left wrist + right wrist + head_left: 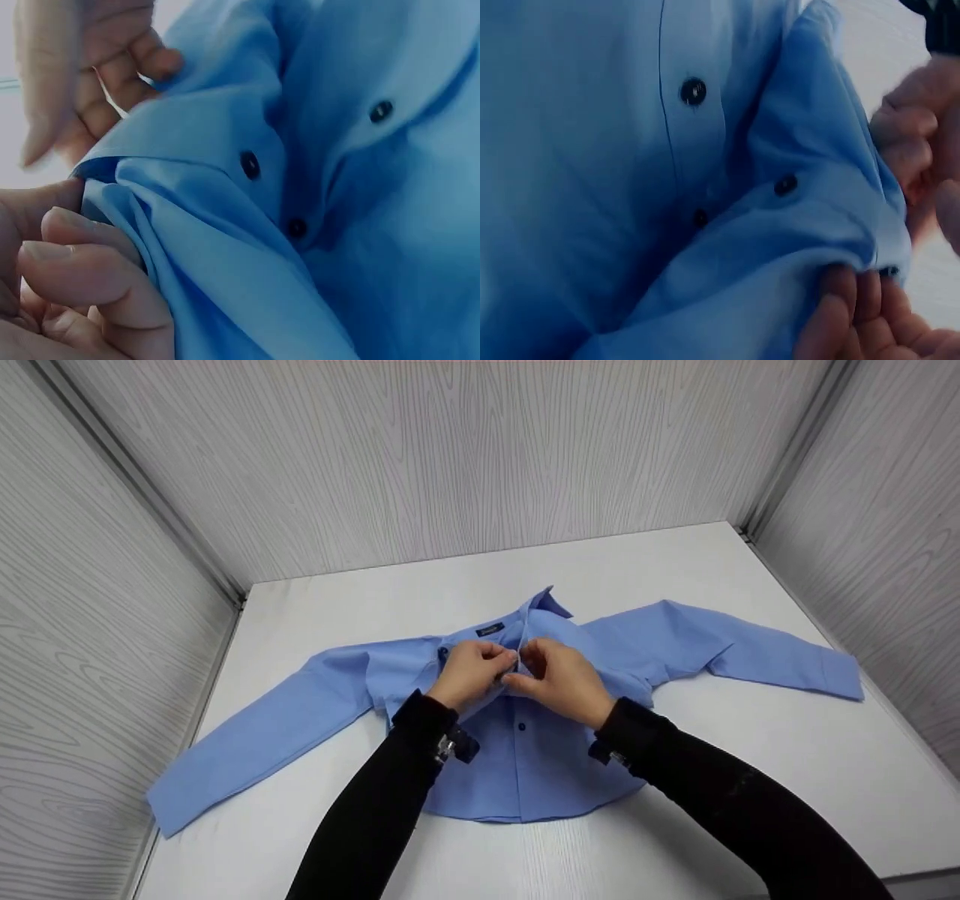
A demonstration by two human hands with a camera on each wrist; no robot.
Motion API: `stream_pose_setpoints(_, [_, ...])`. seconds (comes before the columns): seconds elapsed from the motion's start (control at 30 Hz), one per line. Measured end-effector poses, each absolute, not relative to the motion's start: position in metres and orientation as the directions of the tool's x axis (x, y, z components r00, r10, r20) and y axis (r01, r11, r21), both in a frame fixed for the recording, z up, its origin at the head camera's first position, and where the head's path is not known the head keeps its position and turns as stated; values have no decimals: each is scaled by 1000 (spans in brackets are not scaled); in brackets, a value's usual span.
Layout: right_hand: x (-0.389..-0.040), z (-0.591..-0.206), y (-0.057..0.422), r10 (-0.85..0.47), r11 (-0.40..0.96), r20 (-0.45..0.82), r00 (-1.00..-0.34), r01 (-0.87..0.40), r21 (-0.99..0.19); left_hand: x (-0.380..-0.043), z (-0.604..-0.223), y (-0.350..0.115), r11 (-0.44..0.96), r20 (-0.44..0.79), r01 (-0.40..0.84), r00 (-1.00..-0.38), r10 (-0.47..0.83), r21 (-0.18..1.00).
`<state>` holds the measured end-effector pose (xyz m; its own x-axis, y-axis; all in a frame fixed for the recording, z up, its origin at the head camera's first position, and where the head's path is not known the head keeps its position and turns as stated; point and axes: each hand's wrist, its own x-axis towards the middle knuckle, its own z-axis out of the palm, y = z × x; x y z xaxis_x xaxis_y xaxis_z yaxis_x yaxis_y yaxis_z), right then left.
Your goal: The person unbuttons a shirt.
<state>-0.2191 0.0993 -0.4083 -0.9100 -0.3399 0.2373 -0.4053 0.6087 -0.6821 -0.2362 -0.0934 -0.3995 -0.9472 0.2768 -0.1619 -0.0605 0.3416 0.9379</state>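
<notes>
A light blue long-sleeved shirt [480, 772] with dark buttons lies on a white table, sleeves spread to both sides. Near the collar, my left hand [472, 667] pinches the front edge of the shirt between thumb and fingers. Close beside it, my right hand [562, 679] holds the front edge with bent fingers. In the right wrist view its fingers [847, 307] touch the cloth beside a button [889, 270] at the edge. Another button [250, 164] shows on the raised placket in the left wrist view. The hands partly hide the upper front.
The white table [750, 780] is bounded by pale wood-grain panels at the back [487, 457], left and right. One collar point [551, 604] stands up. A dark label [490, 629] sits inside the neck. Black sleeves cover both forearms.
</notes>
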Motion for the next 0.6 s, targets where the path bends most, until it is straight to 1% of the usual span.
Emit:
stream_pose_setpoints(0.13, [-220, -408, 93, -316, 638, 256, -914, -404, -655, -234, -396, -99, 295, -181, -84, -930, 321, 952])
stream_pose_setpoints(0.23, [-221, -406, 91, -313, 641, 287, -905, -424, -640, -233, -397, -103, 326, -173, -63, -931, 320, 943])
stream_pose_setpoints(0.33, [-221, -406, 91, -315, 678, 369, -875, -479, -557, -232, -400, -103, 376, -158, -28, -934, 319, 926])
stream_pose_setpoints(0.4, [-221, -408, 90, -327, 715, 454, -829, -531, -455, -232, -401, -102, 392, -151, -14, -935, 322, 920])
stream_pose_setpoints(0.43, [-220, -409, 90, -337, 728, 503, -796, -559, -397, -231, -402, -102, 397, -147, -10, -937, 317, 918])
stream_pose_setpoints(0.53, [-220, -413, 90, -380, 762, 636, -672, -617, -197, -230, -403, -101, 371, -138, -19, -945, 297, 929])
stream_pose_setpoints(0.6, [-221, -415, 90, -411, 769, 694, -591, -634, -84, -229, -405, -100, 347, -138, -36, -952, 274, 937])
